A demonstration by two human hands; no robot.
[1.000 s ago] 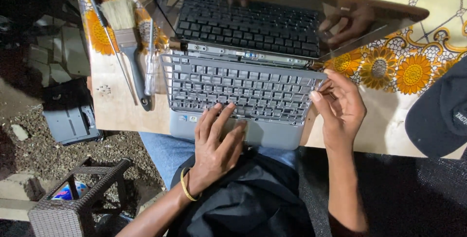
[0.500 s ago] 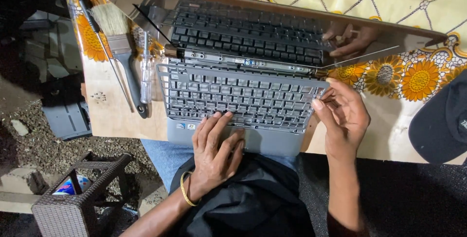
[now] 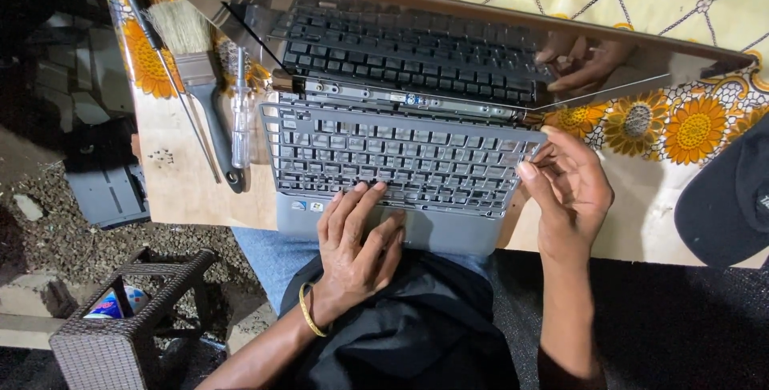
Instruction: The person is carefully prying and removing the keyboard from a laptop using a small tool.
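My right hand (image 3: 573, 190) is pinching the keyboard frame's (image 3: 400, 158) right end, its length stretching leftward; my flat, open left hand (image 3: 356, 242) is pressing the laptop (image 3: 448, 234).

Laptop (image 3: 400, 158): on the desk (image 3: 180, 186), at its near edge, middle. Brush (image 3: 196, 78) and screwdriver (image 3: 240, 110): on the desk, left of the laptop, screwdriver nearer it. Cap (image 3: 729, 198): right end, overhanging the near edge. Wicker stool (image 3: 120, 326): on the floor, below the desk's near-left corner.
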